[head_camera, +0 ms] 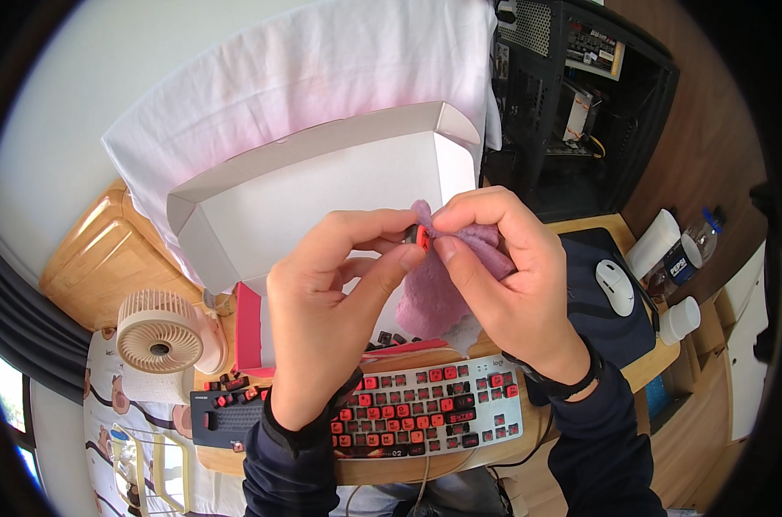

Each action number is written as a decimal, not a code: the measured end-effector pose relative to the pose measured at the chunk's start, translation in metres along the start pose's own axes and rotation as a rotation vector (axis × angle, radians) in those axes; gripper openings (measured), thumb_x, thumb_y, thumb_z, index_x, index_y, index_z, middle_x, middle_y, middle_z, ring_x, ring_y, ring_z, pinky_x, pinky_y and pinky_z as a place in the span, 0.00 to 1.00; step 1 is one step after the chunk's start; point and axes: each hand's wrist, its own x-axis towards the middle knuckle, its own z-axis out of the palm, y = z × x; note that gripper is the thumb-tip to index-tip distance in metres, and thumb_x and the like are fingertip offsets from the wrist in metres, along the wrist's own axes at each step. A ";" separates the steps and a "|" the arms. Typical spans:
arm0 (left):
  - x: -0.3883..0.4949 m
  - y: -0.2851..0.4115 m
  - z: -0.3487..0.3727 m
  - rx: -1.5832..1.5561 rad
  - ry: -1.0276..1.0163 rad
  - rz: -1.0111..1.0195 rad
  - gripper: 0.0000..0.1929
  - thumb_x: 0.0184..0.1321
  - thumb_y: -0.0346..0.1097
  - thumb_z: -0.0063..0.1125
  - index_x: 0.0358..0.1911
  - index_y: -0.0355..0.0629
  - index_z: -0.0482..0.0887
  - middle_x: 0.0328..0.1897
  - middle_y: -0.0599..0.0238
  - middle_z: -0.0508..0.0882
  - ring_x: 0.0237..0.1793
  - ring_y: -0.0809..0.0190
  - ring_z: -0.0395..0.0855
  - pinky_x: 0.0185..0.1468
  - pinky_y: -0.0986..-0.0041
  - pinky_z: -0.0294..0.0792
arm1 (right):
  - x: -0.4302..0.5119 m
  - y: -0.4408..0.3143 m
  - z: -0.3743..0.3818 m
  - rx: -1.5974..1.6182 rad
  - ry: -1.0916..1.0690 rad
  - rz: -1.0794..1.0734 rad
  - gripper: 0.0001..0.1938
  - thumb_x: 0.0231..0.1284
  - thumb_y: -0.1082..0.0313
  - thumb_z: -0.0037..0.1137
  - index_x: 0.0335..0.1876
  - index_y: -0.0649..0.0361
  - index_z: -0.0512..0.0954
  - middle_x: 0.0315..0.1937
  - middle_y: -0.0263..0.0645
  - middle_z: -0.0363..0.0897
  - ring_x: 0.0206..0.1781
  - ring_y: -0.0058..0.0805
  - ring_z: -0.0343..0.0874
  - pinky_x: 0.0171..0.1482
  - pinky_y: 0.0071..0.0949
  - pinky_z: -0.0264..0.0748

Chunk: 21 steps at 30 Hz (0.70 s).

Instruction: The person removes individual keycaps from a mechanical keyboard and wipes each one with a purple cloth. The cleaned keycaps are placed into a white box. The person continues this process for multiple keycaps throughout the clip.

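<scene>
Between the thumb and index finger of my left hand (339, 284) is a red and black keycap (422, 238). My right hand (504, 271) pinches a pinkish-purple cloth (430, 294), part of it pressed against the keycap's side. Both hands are raised over an open white cardboard box (326, 174) with a red outer wall (249, 326). Below them lies a white mechanical keyboard (504, 430); some switches carry red or black keycaps, others are bare. Several loose keycaps (386, 337) rest near the box's front edge. My left forearm hides the keyboard's left end.
At the left stand a small fan (160, 329) and a dark grey keypad tray (236, 420) with loose keycaps on it. A white mouse (615, 287) lies on a dark mouse pad (582, 323) at the right. Beyond are a white cup (681, 320), a bottle (703, 232) and an open computer case (578, 110).
</scene>
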 end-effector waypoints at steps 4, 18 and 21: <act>-0.001 0.002 0.001 -0.029 0.003 -0.028 0.11 0.64 0.21 0.66 0.49 0.33 0.88 0.44 0.62 0.90 0.45 0.69 0.88 0.47 0.77 0.81 | 0.000 0.001 0.002 0.042 0.007 -0.010 0.08 0.63 0.83 0.60 0.45 0.64 0.80 0.39 0.39 0.84 0.40 0.26 0.85 0.43 0.23 0.77; -0.003 0.004 0.006 -0.004 0.023 -0.066 0.11 0.64 0.17 0.65 0.50 0.29 0.85 0.45 0.60 0.89 0.47 0.68 0.87 0.54 0.78 0.79 | 0.000 -0.001 -0.002 -0.024 -0.027 -0.041 0.07 0.64 0.82 0.60 0.45 0.65 0.80 0.40 0.39 0.86 0.40 0.23 0.85 0.44 0.21 0.78; -0.002 0.005 0.003 0.013 0.044 -0.051 0.11 0.64 0.17 0.65 0.50 0.29 0.85 0.46 0.59 0.89 0.47 0.68 0.87 0.54 0.77 0.80 | -0.001 -0.001 -0.001 -0.015 -0.041 -0.037 0.07 0.64 0.82 0.60 0.45 0.65 0.80 0.40 0.38 0.86 0.40 0.23 0.85 0.45 0.21 0.78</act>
